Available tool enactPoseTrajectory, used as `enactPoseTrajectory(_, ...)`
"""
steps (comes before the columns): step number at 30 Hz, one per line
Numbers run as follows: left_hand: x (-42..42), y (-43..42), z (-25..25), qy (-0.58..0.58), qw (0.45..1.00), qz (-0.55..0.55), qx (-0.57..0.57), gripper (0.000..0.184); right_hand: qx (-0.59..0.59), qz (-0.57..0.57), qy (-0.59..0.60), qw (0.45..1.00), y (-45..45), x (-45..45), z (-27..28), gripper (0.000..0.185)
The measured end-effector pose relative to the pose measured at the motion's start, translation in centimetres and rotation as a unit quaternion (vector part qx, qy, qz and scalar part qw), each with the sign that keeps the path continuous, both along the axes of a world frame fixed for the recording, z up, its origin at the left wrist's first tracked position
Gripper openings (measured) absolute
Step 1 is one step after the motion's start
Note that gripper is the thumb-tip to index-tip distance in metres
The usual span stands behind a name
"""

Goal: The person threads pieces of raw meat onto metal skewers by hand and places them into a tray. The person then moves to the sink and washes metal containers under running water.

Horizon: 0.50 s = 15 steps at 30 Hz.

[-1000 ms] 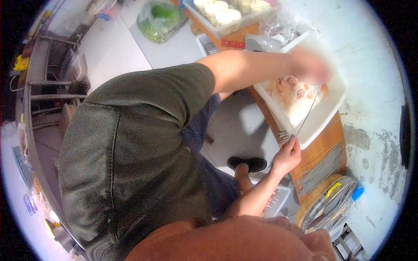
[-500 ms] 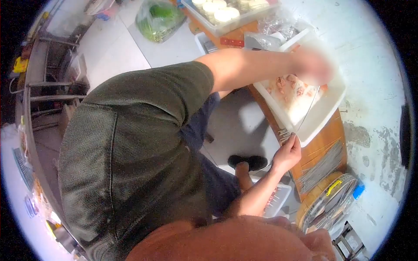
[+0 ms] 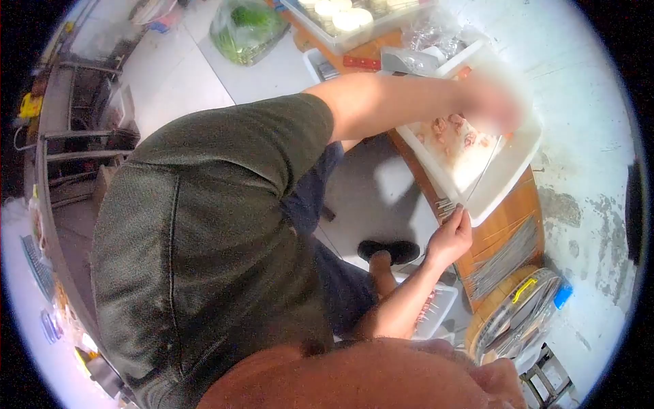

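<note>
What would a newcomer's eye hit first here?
Probably the dark green shirt, which fills the left and middle of the view. Next, the white tub at upper right, holding what looks like raw meat, with the blurred left hand over it and the right hand by its lower end, fingers pinching a thin rod. The bag of greens near the top also stands out.

Meat (image 3: 469,140) lying in tub (image 3: 509,180). Tub resting on counter (image 3: 526,199). Knife (image 3: 407,61) lying near one tub end, skewers (image 3: 505,258) near opposite end.
</note>
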<state>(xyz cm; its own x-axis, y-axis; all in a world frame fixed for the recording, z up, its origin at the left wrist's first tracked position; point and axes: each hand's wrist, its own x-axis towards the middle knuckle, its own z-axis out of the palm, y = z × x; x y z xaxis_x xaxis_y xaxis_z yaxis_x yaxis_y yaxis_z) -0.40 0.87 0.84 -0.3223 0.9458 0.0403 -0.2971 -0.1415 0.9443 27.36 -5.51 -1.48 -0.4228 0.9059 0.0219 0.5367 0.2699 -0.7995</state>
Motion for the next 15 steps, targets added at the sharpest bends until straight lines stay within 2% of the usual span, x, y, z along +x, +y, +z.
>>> enactPoseTrajectory(2,0.2,0.4,0.0,-0.141,0.99,-0.022,-0.017,0.016,-0.004,-0.002,-0.001,1.0,0.0,0.0,0.0,0.03)
enactPoseTrajectory(4,0.3,-0.7,1.1,-0.009,0.999,-0.008,-0.029,0.016,-0.008,-0.005,0.008,1.0,-0.1,-0.2,0.1,0.031)
enactPoseTrajectory(6,0.3,-0.6,1.0,-0.009,1.0,-0.011,-0.026,0.017,0.003,-0.005,0.024,1.0,-0.3,-0.4,0.0,0.031)
enactPoseTrajectory(8,0.4,0.3,0.2,-0.141,0.99,-0.029,-0.004,0.018,0.005,-0.001,0.026,1.0,-0.3,-0.4,0.1,0.031)
enactPoseTrajectory(10,0.7,-1.1,1.5,0.015,0.999,-0.021,-0.033,0.019,-0.003,0.005,0.016,1.0,-0.1,-0.5,0.4,0.031)
enactPoseTrajectory(12,0.7,-0.9,1.2,0.014,0.999,-0.029,-0.03,0.019,0.0,-0.003,0.015,1.0,0.0,-0.6,0.1,0.032)
enactPoseTrajectory(14,0.3,1.1,-1.0,-0.144,0.988,-0.053,0.003,0.019,0.007,-0.008,0.009,1.0,0.2,-0.5,-0.1,0.032)
enactPoseTrajectory(15,0.3,1.3,-1.2,-0.164,0.985,-0.055,0.003,0.019,0.013,-0.008,0.004,1.0,0.3,-0.5,-0.3,0.032)
